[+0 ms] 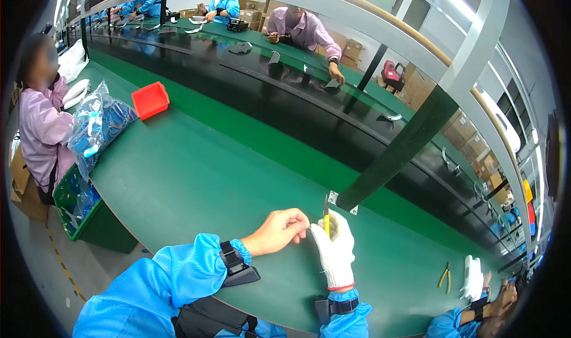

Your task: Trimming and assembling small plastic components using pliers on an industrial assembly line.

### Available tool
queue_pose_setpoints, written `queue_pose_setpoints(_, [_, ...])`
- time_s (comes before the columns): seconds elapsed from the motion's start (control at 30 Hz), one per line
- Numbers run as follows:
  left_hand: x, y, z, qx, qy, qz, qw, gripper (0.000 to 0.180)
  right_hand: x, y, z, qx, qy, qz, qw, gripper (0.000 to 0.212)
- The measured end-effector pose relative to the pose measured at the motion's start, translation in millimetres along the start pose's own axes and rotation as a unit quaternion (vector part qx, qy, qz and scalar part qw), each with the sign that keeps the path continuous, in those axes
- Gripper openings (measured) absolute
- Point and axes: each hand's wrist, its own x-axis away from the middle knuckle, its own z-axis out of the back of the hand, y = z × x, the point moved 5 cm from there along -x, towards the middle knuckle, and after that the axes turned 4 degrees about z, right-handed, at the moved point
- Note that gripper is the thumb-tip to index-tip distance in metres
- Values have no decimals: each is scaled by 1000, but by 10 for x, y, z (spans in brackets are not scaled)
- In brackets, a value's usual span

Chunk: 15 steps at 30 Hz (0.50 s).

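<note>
Your right hand [339,247] grips a yellow-handled tool [326,222]. Your bare left hand [275,233] pinches its fingers together, contents unclear; this near, a slip could nick them.

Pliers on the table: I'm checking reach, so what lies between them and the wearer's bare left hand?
Head view: the gloved right hand, holding a yellow-handled tool, then green tabletop up to the pliers.
</note>
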Motion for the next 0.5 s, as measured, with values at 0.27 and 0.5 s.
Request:
queue_pose_setpoints(0.27, [20, 67, 66, -8, 10, -11, 1000, 15, -15, 55, 6, -16, 11, 1, 1000, 48])
queue_pose_setpoints(0.5, [190, 214, -233, -100, -68, -115, 986, 18, -68, 207, 94, -193, 95, -85, 973, 41])
